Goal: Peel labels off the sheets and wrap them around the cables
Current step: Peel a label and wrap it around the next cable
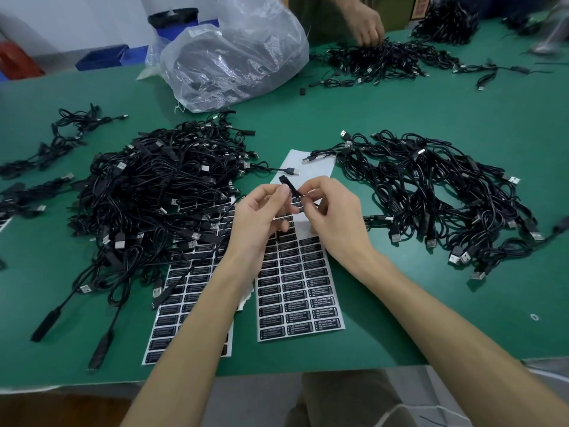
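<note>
Above a sheet of black labels [300, 291] my two hands meet over the green table [385, 303]. My left hand [261, 217] and my right hand [332, 211] together pinch a small black controller piece of a cable [288, 186]. A second label sheet [187, 306] lies to the left, partly under a big heap of black USB cables [154, 192]. Another heap of cables [431, 192] lies to the right. Whether a label is on the held piece I cannot tell.
A clear plastic bag [234, 57] sits at the back. Another person's hand [366, 26] reaches into a far cable pile [385, 63]. Loose cables [55, 140] lie at the far left. Blue bins [107, 57] stand beyond the table.
</note>
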`<state>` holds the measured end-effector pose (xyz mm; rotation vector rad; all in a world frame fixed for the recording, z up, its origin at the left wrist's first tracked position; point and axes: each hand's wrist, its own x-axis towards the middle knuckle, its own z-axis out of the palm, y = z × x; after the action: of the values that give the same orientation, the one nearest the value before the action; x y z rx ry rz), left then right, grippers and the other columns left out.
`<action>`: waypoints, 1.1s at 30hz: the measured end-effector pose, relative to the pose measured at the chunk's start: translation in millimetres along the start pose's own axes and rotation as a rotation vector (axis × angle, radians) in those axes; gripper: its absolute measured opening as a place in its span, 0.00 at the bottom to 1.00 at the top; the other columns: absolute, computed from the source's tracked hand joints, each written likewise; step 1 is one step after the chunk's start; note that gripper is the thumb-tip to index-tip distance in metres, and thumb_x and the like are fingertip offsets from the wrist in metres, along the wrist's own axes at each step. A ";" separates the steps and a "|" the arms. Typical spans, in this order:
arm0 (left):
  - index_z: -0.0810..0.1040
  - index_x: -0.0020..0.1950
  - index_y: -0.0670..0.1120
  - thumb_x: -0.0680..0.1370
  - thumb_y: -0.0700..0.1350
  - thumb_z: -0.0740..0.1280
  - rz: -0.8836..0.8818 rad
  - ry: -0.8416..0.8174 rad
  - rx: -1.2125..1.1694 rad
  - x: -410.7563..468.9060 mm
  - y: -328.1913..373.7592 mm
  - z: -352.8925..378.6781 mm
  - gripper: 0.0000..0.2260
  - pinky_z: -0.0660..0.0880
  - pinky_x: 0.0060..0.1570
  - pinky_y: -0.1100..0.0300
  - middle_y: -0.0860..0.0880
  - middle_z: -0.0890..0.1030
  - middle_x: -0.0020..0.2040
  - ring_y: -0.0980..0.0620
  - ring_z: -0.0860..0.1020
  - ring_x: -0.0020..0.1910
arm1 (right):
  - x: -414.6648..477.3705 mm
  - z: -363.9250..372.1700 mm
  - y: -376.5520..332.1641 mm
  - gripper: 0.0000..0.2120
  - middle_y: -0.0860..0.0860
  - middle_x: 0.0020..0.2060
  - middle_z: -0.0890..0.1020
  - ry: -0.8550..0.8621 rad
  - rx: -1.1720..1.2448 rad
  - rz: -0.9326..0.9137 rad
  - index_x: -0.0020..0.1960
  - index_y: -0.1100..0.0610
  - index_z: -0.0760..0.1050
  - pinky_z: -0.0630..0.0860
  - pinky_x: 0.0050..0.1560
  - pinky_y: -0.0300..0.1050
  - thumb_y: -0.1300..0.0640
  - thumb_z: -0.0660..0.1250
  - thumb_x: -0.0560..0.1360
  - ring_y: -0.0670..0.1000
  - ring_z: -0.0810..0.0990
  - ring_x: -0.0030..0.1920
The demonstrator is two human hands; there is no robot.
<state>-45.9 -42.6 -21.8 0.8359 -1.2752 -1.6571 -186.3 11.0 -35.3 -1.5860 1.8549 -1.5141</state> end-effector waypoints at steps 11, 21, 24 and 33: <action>0.83 0.54 0.43 0.77 0.48 0.72 -0.006 0.011 -0.038 1.4 -1.0 1.1 0.10 0.79 0.42 0.61 0.50 0.86 0.49 0.53 0.83 0.50 | -1.4 -7.5 -5.5 0.11 0.47 0.43 0.83 -0.059 0.101 0.015 0.52 0.48 0.77 0.75 0.31 0.38 0.64 0.67 0.80 0.54 0.77 0.29; 0.84 0.58 0.40 0.81 0.43 0.72 0.146 0.046 0.204 3.1 -5.2 -1.5 0.09 0.80 0.52 0.56 0.45 0.83 0.55 0.53 0.82 0.48 | -3.1 -9.0 -17.3 0.04 0.45 0.47 0.83 -0.062 0.286 0.111 0.50 0.51 0.77 0.78 0.34 0.38 0.52 0.66 0.83 0.47 0.84 0.33; 0.86 0.53 0.44 0.80 0.40 0.72 0.253 0.044 0.287 2.0 -5.0 -0.7 0.04 0.80 0.49 0.61 0.48 0.81 0.54 0.53 0.82 0.50 | -3.1 -8.6 -16.9 0.04 0.44 0.45 0.83 -0.037 0.308 0.124 0.49 0.51 0.76 0.79 0.37 0.41 0.54 0.67 0.83 0.49 0.85 0.33; 0.87 0.53 0.43 0.81 0.40 0.72 0.368 0.042 0.499 -3.6 -3.4 3.0 0.05 0.82 0.52 0.56 0.50 0.81 0.52 0.55 0.83 0.49 | -0.4 -8.8 -10.5 0.05 0.50 0.42 0.85 0.034 0.278 0.098 0.48 0.51 0.77 0.74 0.35 0.35 0.58 0.68 0.82 0.48 0.85 0.34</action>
<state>-47.9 -37.8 -24.3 0.8522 -1.7282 -1.0397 -186.8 17.5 -23.3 -1.3325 1.6276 -1.6788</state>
